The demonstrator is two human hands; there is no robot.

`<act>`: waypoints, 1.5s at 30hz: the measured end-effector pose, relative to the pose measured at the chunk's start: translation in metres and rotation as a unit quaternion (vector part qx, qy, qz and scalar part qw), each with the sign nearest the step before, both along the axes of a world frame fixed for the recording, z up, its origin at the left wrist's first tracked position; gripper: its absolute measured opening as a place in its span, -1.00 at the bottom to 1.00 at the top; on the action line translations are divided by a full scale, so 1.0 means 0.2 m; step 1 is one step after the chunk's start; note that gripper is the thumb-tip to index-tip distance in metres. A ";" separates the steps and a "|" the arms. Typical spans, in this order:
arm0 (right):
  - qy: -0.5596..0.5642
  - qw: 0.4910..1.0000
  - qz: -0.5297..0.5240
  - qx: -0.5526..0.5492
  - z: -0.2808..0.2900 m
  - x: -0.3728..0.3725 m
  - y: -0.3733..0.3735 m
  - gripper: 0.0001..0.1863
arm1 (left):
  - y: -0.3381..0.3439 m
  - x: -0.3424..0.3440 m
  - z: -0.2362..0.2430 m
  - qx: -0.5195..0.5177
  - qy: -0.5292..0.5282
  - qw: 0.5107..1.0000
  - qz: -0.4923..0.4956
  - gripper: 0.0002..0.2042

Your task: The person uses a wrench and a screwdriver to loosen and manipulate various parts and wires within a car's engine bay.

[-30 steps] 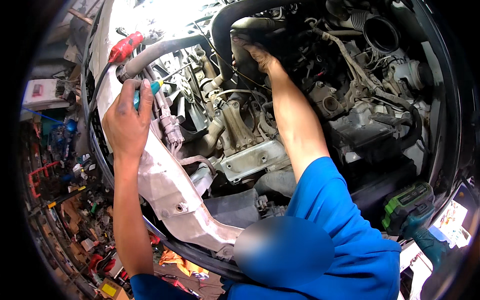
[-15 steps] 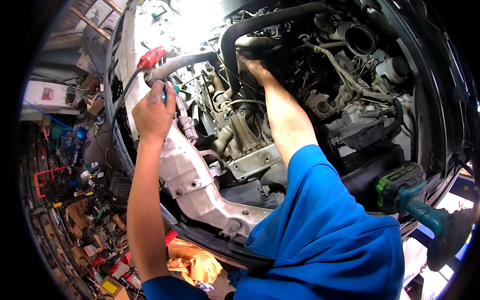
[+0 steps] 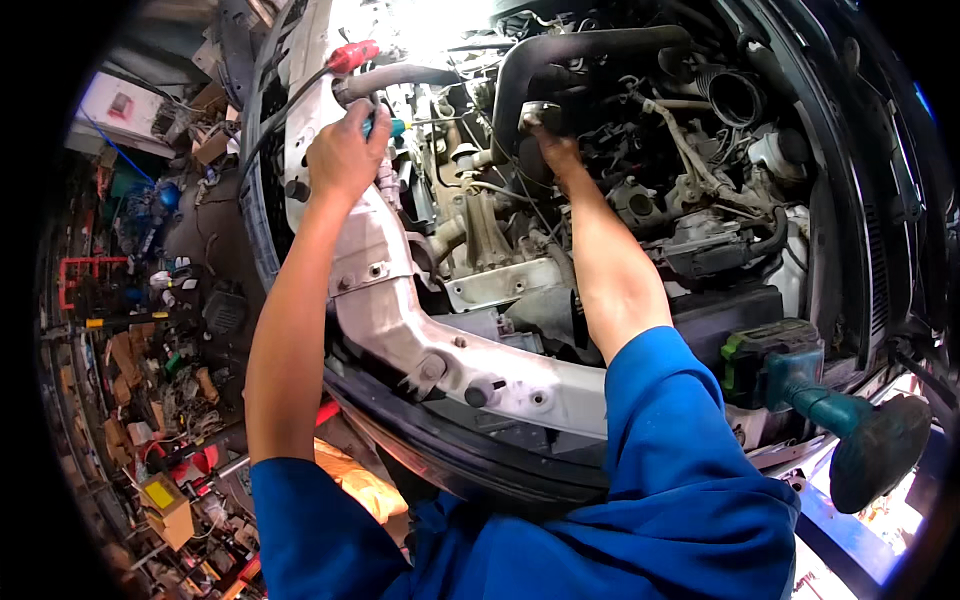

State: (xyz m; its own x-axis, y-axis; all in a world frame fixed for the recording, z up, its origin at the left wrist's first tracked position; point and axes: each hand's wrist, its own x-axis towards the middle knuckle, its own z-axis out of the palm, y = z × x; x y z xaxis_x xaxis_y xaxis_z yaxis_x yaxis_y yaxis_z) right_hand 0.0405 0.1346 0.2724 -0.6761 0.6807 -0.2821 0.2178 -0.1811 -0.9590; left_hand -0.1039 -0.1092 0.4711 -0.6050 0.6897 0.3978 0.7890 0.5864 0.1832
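- Head view: the left hand (image 3: 345,158) pinches a teal-handled tool (image 3: 398,127) between thumb and fingers at the pale frame (image 3: 372,245), its thin shaft pointing right over the engine bay.
- Head view: the right hand (image 3: 552,148) reaches beside a thick dark hose (image 3: 514,85) (its fingers are partly hidden, so their grip cannot be told).
- Head view: a red-covered cable end (image 3: 353,57) lies near the left hand.

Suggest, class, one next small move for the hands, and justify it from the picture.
Perhaps the left hand should steer the teal-handled tool a little closer to the curved dark hose: its thin shaft points that way, and the right hand is near the hose. Whether the tip touches anything is unclear.
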 end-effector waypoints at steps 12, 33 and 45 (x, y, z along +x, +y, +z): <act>0.098 0.990 -0.082 0.052 -0.03 0.05 0.11 -0.14 | 0.09 0.08 0.00 0.051 -0.016 0.997 0.047 -0.65; -0.221 0.949 0.018 0.225 0.07 -0.02 0.24 -0.28 | 0.09 0.06 0.08 0.091 -0.150 0.982 0.067 -0.62; -0.042 0.756 0.196 0.623 0.39 0.04 -0.41 -0.87 | 0.10 -0.01 0.03 0.142 -0.120 0.977 0.107 -0.62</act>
State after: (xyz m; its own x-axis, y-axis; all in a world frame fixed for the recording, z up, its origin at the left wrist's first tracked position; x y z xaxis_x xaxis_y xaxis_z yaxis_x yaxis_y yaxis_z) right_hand 0.0493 0.0516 0.3514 -0.9101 0.2049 0.3601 0.0896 0.9460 -0.3117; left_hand -0.1052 -0.0886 0.4764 -0.8224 0.4205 0.3833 0.5686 0.6310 0.5277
